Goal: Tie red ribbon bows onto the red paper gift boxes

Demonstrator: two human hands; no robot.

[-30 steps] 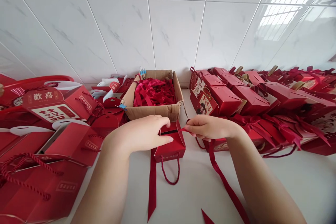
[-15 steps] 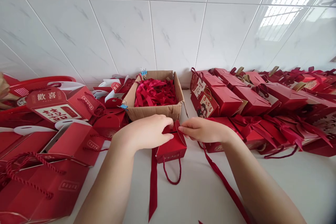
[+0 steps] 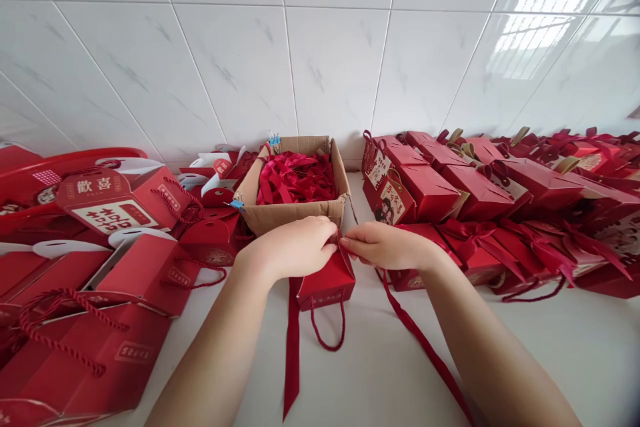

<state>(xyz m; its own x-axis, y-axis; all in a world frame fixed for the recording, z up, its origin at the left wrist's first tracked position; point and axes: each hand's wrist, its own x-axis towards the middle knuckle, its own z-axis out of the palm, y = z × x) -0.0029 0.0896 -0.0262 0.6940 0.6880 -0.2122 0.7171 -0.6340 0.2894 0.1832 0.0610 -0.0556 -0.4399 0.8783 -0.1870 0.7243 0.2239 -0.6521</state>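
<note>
A small red gift box sits on the white surface before me, its looped rope handle hanging toward me. My left hand covers its top left side, thumb and fingers closed on the top flaps. From the other side, my right hand pinches the flap at the top right. The fingertips of both hands almost meet over the lid, which is partly hidden. A dark red ribbon comes out at the box's left, and a length of ribbon trails on the right.
Behind the box stands an open cardboard box full of red ribbons. Several red boxes with rope handles crowd the left, near a red plastic basket. Rows of closed red boxes, some with bows, line the right.
My left hand has shifted slightly right, closer to my right hand. The raised round flap between them now stands less visible. A tan shape at the far left edge has gone from view.
</note>
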